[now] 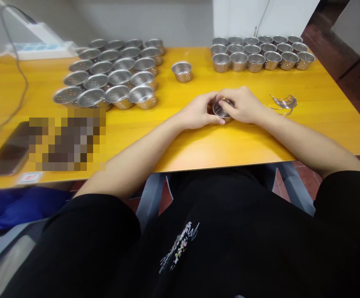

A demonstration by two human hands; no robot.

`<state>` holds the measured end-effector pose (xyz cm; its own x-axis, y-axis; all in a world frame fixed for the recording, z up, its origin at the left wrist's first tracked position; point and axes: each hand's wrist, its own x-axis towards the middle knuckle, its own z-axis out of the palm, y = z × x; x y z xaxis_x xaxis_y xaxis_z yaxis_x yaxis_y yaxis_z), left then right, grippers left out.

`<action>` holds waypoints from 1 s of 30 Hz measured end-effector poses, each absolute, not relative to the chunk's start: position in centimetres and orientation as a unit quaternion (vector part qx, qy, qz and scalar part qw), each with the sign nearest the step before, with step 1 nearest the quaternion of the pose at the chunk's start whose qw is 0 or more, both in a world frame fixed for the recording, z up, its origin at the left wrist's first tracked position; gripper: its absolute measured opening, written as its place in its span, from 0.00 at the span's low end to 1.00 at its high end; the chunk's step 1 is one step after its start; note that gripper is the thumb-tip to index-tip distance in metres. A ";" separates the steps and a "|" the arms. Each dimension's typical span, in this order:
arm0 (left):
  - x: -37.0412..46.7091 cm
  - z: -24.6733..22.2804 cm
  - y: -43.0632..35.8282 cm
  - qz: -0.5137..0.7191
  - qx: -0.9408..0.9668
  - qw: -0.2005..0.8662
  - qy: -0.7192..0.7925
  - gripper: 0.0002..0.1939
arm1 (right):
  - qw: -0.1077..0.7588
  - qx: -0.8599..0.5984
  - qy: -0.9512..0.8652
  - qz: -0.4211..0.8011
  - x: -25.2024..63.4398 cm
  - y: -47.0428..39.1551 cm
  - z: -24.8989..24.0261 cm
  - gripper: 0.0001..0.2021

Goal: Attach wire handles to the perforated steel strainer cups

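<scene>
A small perforated metal cup (221, 112) sits upright at the front middle of the yellow table, between my two hands. My left hand (200, 111) curls round its left side, thumb at the near edge. My right hand (241, 104) grips it from the right, with a finger reaching over the rim into the opening. The fingers partly hide the cup, and I cannot tell whether a wire is inside it. Several thin curved metal wires (287, 102) lie in a loose bunch to the right of my right hand. Another perforated cup (182, 72) stands alone beyond my left hand.
Rows of perforated cups (117, 97) fill the left back; more cups (256, 63) stand in rows at the right back. A phone (8, 151) and a blurred-out patch lie at the left front. Behind them are a power strip (43, 50) and a cable (20, 70).
</scene>
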<state>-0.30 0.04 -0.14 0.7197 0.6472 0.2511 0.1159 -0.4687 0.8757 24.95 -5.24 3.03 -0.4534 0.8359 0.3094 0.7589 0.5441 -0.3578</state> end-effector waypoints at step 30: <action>-0.1 0.6 -0.4 0.258 0.810 0.463 0.253 0.37 | 0.286 -0.398 -0.869 0.062 26.0 -3.1 0.7 0.11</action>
